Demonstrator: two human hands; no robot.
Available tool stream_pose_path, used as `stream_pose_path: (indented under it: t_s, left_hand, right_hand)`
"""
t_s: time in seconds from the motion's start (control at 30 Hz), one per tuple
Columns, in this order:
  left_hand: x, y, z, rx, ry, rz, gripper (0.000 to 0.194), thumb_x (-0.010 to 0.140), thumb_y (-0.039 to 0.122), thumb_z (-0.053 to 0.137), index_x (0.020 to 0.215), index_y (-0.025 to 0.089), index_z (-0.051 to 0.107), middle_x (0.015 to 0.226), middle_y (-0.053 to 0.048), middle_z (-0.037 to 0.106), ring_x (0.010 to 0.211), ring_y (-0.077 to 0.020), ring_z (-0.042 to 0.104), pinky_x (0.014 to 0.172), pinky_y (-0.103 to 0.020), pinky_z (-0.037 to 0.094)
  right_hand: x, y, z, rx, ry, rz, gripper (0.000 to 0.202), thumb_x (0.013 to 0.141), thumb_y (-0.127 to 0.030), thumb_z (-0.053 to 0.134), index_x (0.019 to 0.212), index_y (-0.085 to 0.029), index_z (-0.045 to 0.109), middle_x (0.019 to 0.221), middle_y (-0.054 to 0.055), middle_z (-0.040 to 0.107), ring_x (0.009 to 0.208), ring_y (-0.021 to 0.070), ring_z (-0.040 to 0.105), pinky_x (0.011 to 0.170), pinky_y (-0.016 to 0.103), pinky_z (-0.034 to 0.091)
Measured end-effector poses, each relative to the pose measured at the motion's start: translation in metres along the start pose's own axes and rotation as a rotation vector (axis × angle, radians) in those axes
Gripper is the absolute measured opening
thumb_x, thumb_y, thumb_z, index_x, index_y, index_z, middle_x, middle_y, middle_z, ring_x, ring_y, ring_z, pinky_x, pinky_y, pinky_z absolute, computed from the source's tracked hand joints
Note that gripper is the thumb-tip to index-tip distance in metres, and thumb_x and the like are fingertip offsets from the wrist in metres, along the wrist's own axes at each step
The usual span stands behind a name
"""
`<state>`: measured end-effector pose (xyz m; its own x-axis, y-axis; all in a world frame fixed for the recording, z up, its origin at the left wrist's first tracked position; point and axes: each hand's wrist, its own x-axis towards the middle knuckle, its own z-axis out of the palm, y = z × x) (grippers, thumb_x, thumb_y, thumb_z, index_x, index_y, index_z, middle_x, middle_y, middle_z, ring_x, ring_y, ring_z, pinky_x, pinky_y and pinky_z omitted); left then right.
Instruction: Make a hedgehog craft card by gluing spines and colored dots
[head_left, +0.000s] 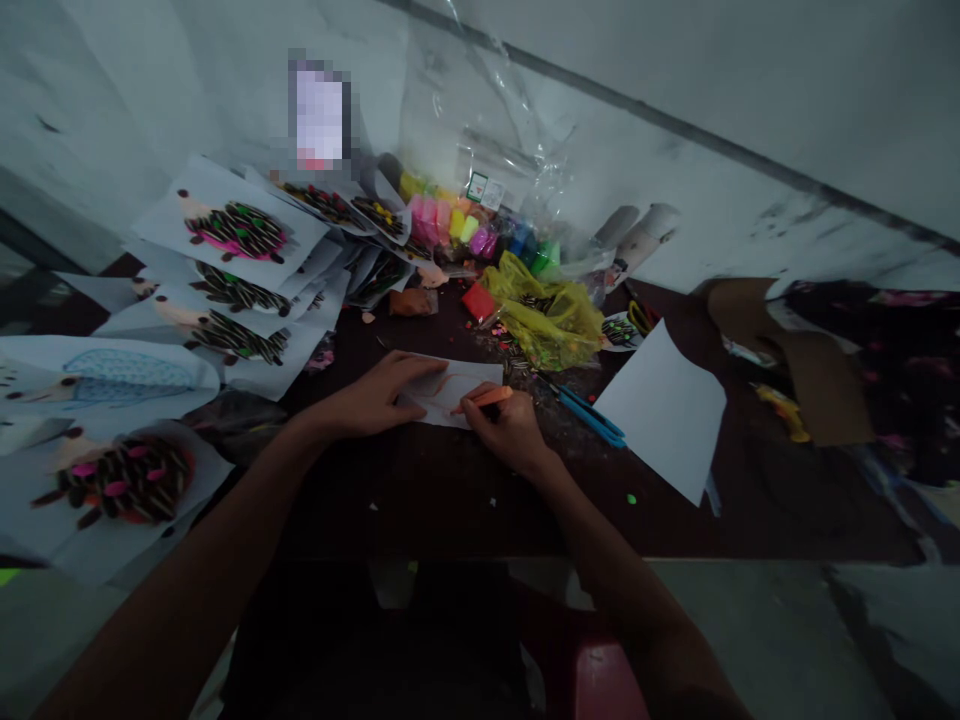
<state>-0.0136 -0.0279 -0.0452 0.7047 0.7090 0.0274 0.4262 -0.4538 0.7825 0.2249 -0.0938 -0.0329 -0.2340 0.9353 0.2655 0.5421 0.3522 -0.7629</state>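
A small white sheet of paper (pixel 480 376) lies on the dark table, with a faint curved orange-brown line on it. My left hand (pixel 375 398) rests on the sheet's left side, thumb and fingers apart, holding nothing. Over the right part of the sheet, my right hand (pixel 510 430) is closed around a thick orange marker (pixel 491 397). The marker's tip is low over the paper; whether it touches cannot be told. Just right of that hand lie blue scissors (pixel 592 415). A larger blank white sheet (pixel 660 410) is farther right.
Hedgehog pictures covered in striped seeds (pixel 232 230) are stacked at left. Behind the paper are a yellow plastic bag (pixel 547 315) holding seeds, a red clay block (pixel 478 302) and colourful clay packs (pixel 469 225) in clear plastic. Brown cardboard (pixel 825 385) lies at right.
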Motion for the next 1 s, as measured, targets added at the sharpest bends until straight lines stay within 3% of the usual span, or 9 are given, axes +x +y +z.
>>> stream_pose_path:
  t_s: [0.37,0.57,0.8,1.0]
  left_hand:
    - [0.0,-0.001,0.0,0.005,0.004,0.009,0.067,0.082,0.024,0.066,0.147,0.024,0.052,0.148,-0.011,0.056,0.139,-0.0319,0.047,0.119,-0.052,0.037]
    - [0.0,0.001,-0.001,0.043,-0.012,0.022,0.066,0.083,0.021,0.062,0.148,0.023,0.051,0.151,-0.01,0.055,0.142,-0.0314,0.043,0.119,-0.051,0.037]
    - [0.0,0.005,-0.001,0.124,-0.026,0.036,0.063,0.087,0.023,0.059,0.149,0.023,0.05,0.153,-0.008,0.053,0.142,-0.0299,0.042,0.121,-0.049,0.034]
    - [0.001,0.001,0.004,0.112,0.017,0.029,0.062,0.087,0.036,0.066,0.146,0.021,0.052,0.151,-0.011,0.055,0.141,-0.0322,0.044,0.119,-0.05,0.037]
  right_hand:
    - [0.0,0.0,0.0,0.002,0.021,-0.015,0.023,0.095,-0.027,0.062,0.076,-0.02,0.072,0.085,0.006,0.078,0.077,0.0166,0.073,0.074,0.028,0.057]
    - [0.001,-0.005,-0.001,0.071,-0.052,0.053,0.025,0.093,-0.023,0.061,0.073,-0.02,0.075,0.084,0.004,0.078,0.075,0.015,0.073,0.071,0.025,0.056]
    - [0.004,-0.003,-0.015,-0.022,0.161,0.149,0.024,0.087,-0.019,0.062,0.066,-0.019,0.074,0.075,0.004,0.075,0.066,0.0145,0.067,0.064,0.025,0.052]
    - [0.002,-0.004,-0.017,-0.086,0.115,0.164,0.024,0.086,-0.02,0.06,0.065,-0.018,0.072,0.071,0.002,0.072,0.061,0.0126,0.064,0.06,0.023,0.049]
